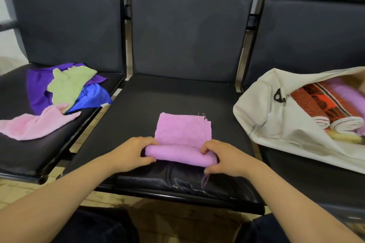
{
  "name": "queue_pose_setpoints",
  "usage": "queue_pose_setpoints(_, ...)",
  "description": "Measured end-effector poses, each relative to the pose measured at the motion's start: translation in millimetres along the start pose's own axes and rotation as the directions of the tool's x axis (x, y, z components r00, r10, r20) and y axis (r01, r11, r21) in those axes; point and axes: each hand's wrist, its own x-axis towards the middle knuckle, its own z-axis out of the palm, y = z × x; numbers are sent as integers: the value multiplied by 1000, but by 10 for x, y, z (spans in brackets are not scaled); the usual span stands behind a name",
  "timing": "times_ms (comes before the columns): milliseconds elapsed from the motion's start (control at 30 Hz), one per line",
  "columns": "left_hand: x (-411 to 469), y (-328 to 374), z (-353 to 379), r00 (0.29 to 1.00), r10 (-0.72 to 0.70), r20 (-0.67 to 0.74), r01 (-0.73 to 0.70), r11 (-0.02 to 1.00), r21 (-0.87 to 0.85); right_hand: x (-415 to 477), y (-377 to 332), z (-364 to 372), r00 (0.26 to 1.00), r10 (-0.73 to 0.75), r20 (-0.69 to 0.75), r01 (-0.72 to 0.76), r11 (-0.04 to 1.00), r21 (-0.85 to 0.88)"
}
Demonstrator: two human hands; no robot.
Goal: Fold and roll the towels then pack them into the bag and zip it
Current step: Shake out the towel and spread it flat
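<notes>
Hands grip the pink towel (182,144) on the middle seat (138,120): left hand (131,154) and right hand (225,157) curl round its rolled near end. Farther right, the open white bag (262,112) holds rolled towels (335,112).

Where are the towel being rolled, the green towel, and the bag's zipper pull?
towel being rolled (181,130), head view, on its flat part not yet rolled.
green towel (69,85), head view, on the middle of the cloth.
zipper pull (279,95), head view, on the black tab.
</notes>
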Motion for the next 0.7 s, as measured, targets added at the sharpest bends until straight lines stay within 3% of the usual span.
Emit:
queue_pose_setpoints(100, -13, 35, -6, 994, -98, -49, 92, 989, -119, 16, 0, -34, 993, 57, -106, -44, 992, 117)
queue_pose_setpoints(267, 19, 111, 25, 968, -238, -82, 201, 926, -319, -6, -48, -65, 984, 141, -110, -104, 951, 290)
queue_pose_setpoints(400, 95, 77, 148, 937, -341, -76, 314, 919, -239, 52, -64, 38, 981, 189, -55, -162, 934, 319)
queue_pose_setpoints(500, 118, 70, 229, 923, -276, -266, 244, 958, -149, 105, -65, 86, 970, 221, -97, -201, 962, 187)
queue_pose_setpoints(567, 131, 56, 231, 927, -129, -352, 99, 990, -101, 93, -100, 67, 959, 171, -225, -152, 983, 98)
queue_pose_setpoints(633, 138, 34, 206, 943, 32, -332, -39, 999, -14, 85, -118, 34, 959, 16, -282, -23, 999, -23)
queue_pose_setpoints(700, 122, 15, 165, 973, 35, -227, -41, 999, -19, 60, -131, 1, 979, -51, -199, 47, 999, -28)
